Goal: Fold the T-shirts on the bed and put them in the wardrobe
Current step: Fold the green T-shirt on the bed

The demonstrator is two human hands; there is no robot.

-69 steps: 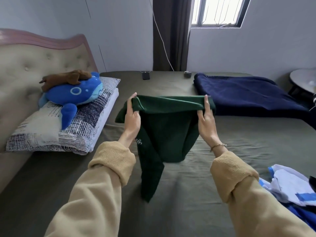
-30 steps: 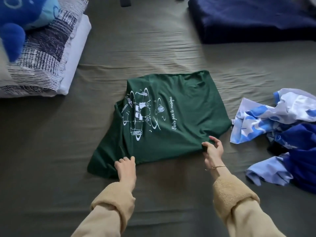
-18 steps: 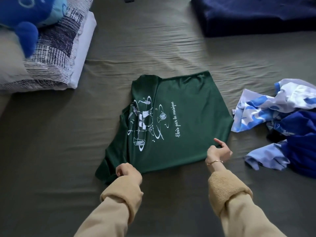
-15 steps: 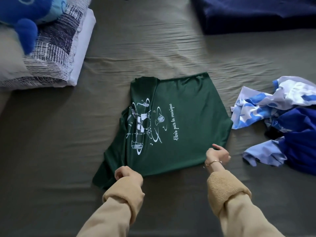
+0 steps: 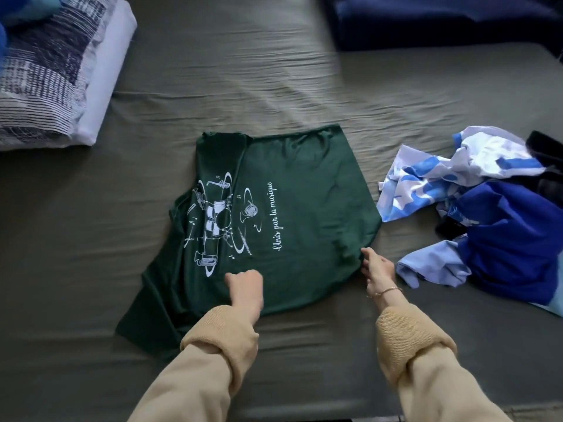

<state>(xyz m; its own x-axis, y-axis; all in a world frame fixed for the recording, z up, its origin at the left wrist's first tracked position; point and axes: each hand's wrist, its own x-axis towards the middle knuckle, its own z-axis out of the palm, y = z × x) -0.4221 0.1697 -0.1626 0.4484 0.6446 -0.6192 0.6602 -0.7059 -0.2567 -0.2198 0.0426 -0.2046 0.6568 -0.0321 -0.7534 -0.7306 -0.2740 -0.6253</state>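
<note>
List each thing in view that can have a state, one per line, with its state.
Dark green printed T-shirt: partly folded, flat on the bed, print up.
Left hand: on the shirt's near part, blurred; grip unclear.
Right hand: fingers at the shirt's near right corner.
Blue and white pile of clothes: crumpled, unfolded.
Navy blanket: folded at the far edge.
Olive bed sheet: wrinkled.
Striped pillow: lying flat.
</note>
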